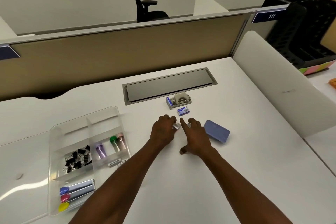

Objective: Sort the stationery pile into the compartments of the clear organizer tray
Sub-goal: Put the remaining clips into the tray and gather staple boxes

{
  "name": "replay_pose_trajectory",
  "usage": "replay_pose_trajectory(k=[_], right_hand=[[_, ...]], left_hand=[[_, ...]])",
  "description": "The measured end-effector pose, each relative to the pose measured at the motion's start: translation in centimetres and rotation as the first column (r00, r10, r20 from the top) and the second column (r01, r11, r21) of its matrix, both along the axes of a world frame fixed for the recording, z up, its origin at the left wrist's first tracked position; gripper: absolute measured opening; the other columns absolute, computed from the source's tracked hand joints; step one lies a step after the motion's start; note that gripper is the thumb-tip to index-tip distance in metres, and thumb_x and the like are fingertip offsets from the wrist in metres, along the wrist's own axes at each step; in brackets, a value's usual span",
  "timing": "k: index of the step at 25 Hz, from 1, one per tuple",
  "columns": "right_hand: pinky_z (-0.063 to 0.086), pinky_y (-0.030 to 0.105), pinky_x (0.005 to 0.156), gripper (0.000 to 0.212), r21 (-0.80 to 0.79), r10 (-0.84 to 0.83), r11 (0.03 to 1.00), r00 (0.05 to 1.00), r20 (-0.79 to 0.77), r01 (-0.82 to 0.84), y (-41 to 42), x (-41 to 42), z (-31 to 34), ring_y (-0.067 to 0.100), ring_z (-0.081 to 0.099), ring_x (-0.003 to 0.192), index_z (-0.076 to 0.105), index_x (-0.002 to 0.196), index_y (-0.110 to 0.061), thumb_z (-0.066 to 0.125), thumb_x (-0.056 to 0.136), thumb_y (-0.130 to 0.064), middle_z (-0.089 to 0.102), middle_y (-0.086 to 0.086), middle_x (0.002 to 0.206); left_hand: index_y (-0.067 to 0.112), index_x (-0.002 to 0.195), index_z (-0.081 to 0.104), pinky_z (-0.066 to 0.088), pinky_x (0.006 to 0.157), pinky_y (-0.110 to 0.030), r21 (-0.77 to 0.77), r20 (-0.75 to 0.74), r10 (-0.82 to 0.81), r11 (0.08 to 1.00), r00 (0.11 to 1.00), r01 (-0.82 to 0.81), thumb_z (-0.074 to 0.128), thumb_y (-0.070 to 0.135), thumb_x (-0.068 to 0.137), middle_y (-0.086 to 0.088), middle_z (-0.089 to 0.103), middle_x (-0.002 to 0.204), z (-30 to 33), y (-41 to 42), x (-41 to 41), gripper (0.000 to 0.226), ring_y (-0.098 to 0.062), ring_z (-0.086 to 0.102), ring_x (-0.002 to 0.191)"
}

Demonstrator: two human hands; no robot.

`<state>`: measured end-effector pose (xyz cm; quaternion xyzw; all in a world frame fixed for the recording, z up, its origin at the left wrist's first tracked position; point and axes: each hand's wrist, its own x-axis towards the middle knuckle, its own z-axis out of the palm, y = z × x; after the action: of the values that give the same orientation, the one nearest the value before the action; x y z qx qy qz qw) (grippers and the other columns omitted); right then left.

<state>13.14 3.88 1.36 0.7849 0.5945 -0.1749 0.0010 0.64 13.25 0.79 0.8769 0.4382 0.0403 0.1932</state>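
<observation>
Both forearms reach over the desk point(236, 151). Left hand point(163, 131) curls round a small clear item point(176, 126); right hand point(195, 137) lies loose, forefinger out. Lift it cleanly, then carry it left to a free compartment of the tray point(54, 152), clear of the staple box point(183, 111).

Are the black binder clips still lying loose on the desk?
No, the black binder clips lie heaped inside a compartment of the clear tray.
</observation>
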Motion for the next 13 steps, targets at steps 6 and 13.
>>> replay_pose_trajectory(k=[6, 13], right_hand=[[0.031, 0.035, 0.115, 0.073, 0.132, -0.047, 0.989, 0.992, -0.114, 0.062, -0.1, 0.0, -0.9, 0.025, 0.017, 0.148, 0.034, 0.151, -0.021, 0.063, 0.086, -0.003, 0.028, 0.006, 0.159], [0.041, 0.031, 0.097, 0.04, 0.211, -0.123, 0.968, 0.99, -0.069, 0.135, 0.6, 0.0, -0.7, 0.025, 0.049, 0.119, 0.06, 0.129, -0.017, 0.064, 0.091, -0.027, 0.06, 0.006, 0.128]], left_hand=[[0.02, 0.109, 0.059, 0.045, 0.084, -0.03, -0.007, -0.016, 0.006, 1.0, 1.0, -0.007, 0.062, 0.028, 0.09, -0.001, 0.062, 0.115, -0.1, -0.6, -2.4, 0.02, -0.022, 0.055, 0.106], [0.026, 0.149, 0.033, 0.045, 0.1, -0.037, -0.078, -0.062, -0.072, 0.995, 0.995, 0.067, 0.059, 0.028, 0.092, -0.001, 0.044, 0.147, 0.0, -0.9, -2.2, 0.062, -0.025, 0.045, 0.126]])
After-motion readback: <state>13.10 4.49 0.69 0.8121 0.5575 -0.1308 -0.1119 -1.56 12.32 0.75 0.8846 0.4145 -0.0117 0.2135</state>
